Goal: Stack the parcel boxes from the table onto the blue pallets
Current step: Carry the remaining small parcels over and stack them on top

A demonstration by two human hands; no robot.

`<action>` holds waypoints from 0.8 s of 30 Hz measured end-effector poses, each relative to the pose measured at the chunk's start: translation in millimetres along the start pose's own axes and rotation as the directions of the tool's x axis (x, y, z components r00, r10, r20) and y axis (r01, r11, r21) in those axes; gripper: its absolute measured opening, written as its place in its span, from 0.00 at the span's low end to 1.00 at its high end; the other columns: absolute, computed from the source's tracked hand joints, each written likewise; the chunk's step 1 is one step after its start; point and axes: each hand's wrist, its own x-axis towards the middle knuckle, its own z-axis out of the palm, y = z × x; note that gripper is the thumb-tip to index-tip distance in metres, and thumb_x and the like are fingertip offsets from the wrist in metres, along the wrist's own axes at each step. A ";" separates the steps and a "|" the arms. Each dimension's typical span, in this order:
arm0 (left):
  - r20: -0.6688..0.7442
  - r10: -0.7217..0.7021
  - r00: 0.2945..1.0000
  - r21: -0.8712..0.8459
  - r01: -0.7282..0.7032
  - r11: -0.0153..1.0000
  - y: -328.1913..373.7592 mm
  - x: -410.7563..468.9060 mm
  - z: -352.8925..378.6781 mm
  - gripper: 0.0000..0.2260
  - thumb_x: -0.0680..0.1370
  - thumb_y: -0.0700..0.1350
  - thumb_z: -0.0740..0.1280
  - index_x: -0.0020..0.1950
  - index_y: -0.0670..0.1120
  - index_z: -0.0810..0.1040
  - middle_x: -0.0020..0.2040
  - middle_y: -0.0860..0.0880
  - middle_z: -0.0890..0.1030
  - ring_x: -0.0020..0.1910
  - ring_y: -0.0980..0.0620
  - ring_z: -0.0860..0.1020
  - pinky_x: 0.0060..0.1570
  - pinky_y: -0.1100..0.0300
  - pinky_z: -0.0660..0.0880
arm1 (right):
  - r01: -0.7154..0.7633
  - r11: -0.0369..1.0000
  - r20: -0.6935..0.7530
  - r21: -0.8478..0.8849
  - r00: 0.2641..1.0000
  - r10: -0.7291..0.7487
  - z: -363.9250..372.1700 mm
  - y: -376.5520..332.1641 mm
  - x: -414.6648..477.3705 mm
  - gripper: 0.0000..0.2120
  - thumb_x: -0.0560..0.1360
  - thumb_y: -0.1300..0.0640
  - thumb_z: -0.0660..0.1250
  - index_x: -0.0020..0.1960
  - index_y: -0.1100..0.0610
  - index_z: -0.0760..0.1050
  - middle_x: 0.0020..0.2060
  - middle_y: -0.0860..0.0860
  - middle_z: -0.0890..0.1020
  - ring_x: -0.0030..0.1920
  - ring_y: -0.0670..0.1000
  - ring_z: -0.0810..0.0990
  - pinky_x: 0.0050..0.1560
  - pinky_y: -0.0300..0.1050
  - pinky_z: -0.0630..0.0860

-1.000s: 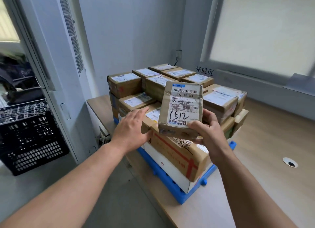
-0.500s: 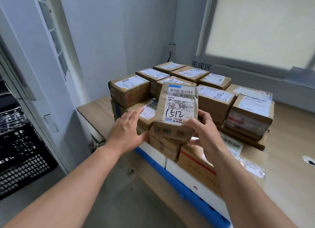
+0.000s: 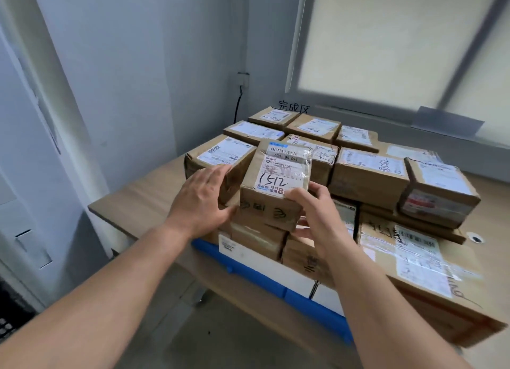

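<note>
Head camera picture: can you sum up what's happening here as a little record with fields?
Held item: box marked 1512, tilted, label up
Right hand: grips its near right corner
Left hand: fingers straight, at its left side
Where: over stacked parcels on blue pallet
Pallet rests on: wooden table

1. Pale grey walls (image 3: 138, 64) meet in a corner at 12 o'clock, where a wall socket (image 3: 243, 78) trails a black cable (image 3: 238, 106).
2. Soft daylight fills a frosted window (image 3: 386, 42) at 1 o'clock.
3. A wooden table (image 3: 143, 200) stands over grey floor (image 3: 209, 332) at 6 o'clock.
</note>
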 end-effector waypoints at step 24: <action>0.038 0.155 0.987 -0.056 -0.153 0.987 -42.9 35.1 17.4 0.27 0.77 0.53 0.66 0.73 0.48 0.65 0.70 0.49 0.70 0.70 0.50 0.65 0.71 0.53 0.57 | 0.018 0.784 -0.179 -0.621 0.970 -0.163 49.5 16.0 9.2 0.42 0.73 0.53 0.72 0.77 0.45 0.50 0.62 0.47 0.78 0.59 0.50 0.77 0.58 0.50 0.76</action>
